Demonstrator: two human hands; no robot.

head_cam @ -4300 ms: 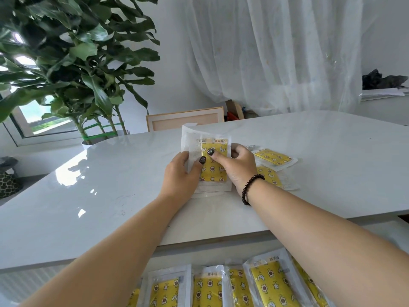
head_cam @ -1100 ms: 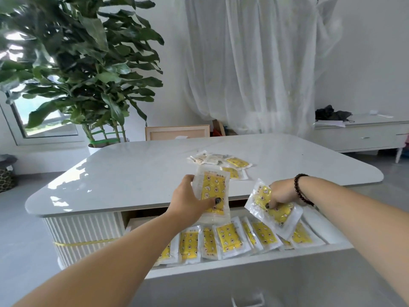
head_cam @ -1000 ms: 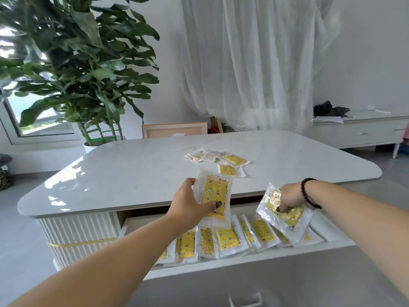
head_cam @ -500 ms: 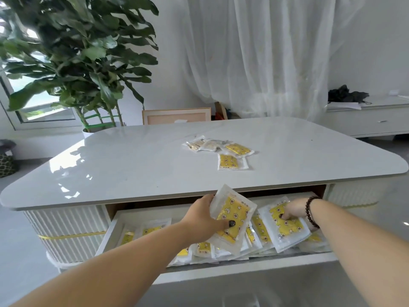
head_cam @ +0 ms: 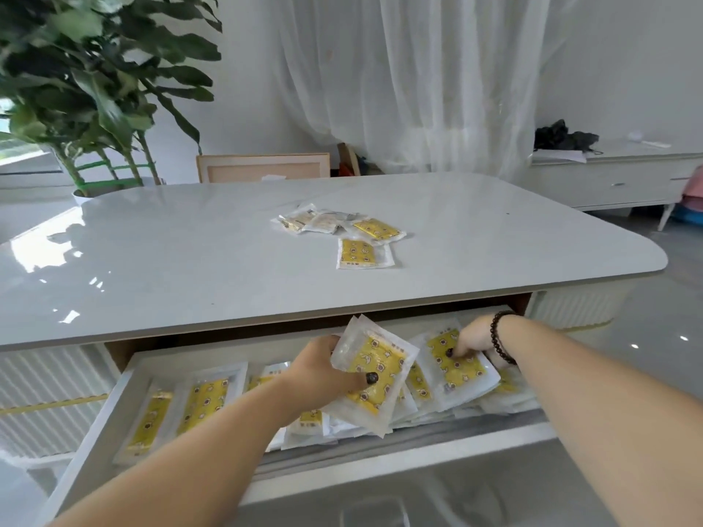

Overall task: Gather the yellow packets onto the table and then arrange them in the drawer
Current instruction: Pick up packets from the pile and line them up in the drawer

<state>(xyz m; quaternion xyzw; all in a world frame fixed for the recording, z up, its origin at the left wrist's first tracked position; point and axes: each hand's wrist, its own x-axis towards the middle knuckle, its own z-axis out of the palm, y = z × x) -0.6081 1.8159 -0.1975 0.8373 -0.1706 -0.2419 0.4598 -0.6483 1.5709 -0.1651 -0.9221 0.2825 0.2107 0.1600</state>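
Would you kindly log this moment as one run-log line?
left hand: holds packet over drawer | right hand: presses packet in drawer | table: packets remain

Across the middle of the frame lies the glossy white rounded table [head_cam: 190,252], with a loose cluster of yellow-printed clear plastic packets [head_cam: 344,235] on it, right of centre. Below its near edge the open white drawer [head_cam: 380,464] holds a row of packets [head_cam: 198,403] from lower left to right. A leafy green potted plant [head_cam: 95,81] stands behind, upper left; a white low sideboard [head_cam: 608,180], upper right.
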